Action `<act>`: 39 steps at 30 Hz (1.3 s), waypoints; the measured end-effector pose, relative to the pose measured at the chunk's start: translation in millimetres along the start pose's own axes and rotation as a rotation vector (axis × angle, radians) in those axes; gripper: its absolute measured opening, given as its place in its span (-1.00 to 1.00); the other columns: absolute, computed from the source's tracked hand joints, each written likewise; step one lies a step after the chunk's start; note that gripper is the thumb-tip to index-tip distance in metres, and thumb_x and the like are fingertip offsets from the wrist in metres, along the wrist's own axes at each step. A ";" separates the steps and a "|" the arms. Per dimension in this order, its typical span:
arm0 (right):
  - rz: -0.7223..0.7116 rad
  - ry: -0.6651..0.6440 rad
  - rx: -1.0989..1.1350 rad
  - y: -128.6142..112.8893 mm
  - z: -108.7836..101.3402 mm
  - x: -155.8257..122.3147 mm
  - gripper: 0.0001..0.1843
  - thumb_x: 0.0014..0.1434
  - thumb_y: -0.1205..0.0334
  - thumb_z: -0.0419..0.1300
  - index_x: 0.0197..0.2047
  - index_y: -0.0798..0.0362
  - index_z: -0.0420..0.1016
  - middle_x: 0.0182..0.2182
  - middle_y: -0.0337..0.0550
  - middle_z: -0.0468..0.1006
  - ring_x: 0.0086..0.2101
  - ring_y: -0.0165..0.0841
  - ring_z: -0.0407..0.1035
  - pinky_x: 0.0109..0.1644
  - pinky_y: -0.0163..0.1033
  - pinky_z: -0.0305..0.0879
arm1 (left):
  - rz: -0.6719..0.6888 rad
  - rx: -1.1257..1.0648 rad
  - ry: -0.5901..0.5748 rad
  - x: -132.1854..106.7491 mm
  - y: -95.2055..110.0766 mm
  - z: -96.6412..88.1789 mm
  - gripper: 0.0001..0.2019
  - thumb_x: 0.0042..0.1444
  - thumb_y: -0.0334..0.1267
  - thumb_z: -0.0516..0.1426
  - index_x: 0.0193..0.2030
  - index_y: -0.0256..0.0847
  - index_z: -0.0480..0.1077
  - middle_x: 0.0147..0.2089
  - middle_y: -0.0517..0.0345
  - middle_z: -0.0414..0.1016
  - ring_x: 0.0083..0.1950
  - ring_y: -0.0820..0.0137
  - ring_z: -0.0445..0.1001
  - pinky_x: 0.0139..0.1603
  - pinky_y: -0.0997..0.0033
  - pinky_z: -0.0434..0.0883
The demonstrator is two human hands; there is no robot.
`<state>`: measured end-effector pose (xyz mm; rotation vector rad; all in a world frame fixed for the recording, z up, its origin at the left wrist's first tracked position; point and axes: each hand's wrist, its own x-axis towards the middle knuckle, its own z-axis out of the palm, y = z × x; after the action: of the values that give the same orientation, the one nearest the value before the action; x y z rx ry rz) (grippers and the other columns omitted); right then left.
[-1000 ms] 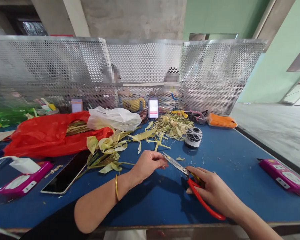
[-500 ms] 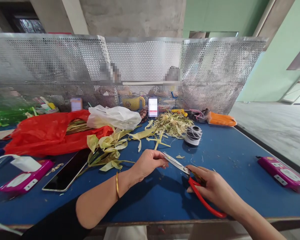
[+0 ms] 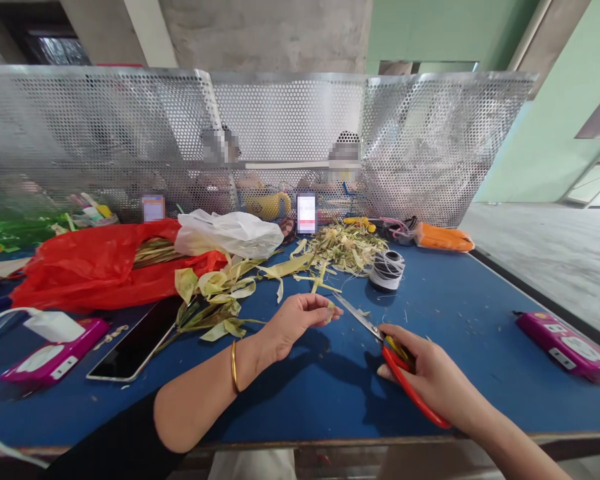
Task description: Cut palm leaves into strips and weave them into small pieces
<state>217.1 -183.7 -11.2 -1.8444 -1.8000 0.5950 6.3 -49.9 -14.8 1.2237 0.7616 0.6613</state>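
Observation:
My right hand (image 3: pixel 430 373) is closed around the red handles of a pair of scissors (image 3: pixel 390 350), whose metal blades point up and left over the blue table (image 3: pixel 330 393). My left hand (image 3: pixel 297 320) is lifted just left of the blade tips, fingers pinched on a small pale leaf piece (image 3: pixel 330 312). A gold bangle sits on my left wrist. Behind the left hand lies a heap of yellow-green leaf strips (image 3: pixel 215 293).
A spool of thread (image 3: pixel 387 270) and a pile of leaf scraps (image 3: pixel 347 247) lie ahead. A red plastic bag (image 3: pixel 95 267), white bag (image 3: pixel 227 235), dark phone (image 3: pixel 135 340) and pink devices (image 3: pixel 47 357) (image 3: pixel 565 343) sit around. Perforated metal screens (image 3: pixel 280 133) stand behind, with people beyond.
My left hand has lifted slightly and come away from the blades with the small leaf piece. The scissors have moved a little to the right.

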 end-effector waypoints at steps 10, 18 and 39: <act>-0.053 0.077 -0.184 -6.0 7.3 -1.8 -0.38 0.07 -0.08 0.24 0.18 -0.09 0.34 -0.12 -0.06 0.55 -0.25 -0.17 0.46 -0.17 -0.10 0.35 | -0.044 -0.305 0.136 5.2 -3.8 -2.8 -0.74 -0.19 -0.19 0.39 -0.41 -0.26 0.48 -0.46 0.23 0.44 -0.44 0.56 0.37 -0.34 0.54 0.33; -0.065 0.121 -0.256 -10.0 17.9 0.6 -0.47 0.15 -0.05 0.15 0.16 -0.04 0.34 -0.10 -0.06 0.54 -0.23 -0.18 0.47 -0.19 -0.12 0.37 | -0.055 -0.447 0.172 0.3 -3.5 6.1 -0.85 -0.10 -0.35 0.34 -0.38 -0.28 0.48 -0.47 0.20 0.48 -0.45 0.55 0.43 -0.37 0.58 0.40; -0.128 0.175 -0.322 -17.0 33.8 8.2 -0.55 0.27 -0.03 0.07 0.14 0.00 0.30 -0.19 -0.08 0.57 -0.29 -0.20 0.52 -0.30 -0.20 0.39 | -0.116 -0.650 0.167 1.3 -11.3 9.3 -0.95 0.07 -0.49 0.21 -0.32 -0.33 0.50 -0.35 0.09 0.55 -0.34 0.48 0.53 -0.28 0.53 0.50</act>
<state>183.0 -173.8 -27.0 -1.8949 -1.9627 0.0947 15.0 -56.6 -24.5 0.5328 0.6724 0.8375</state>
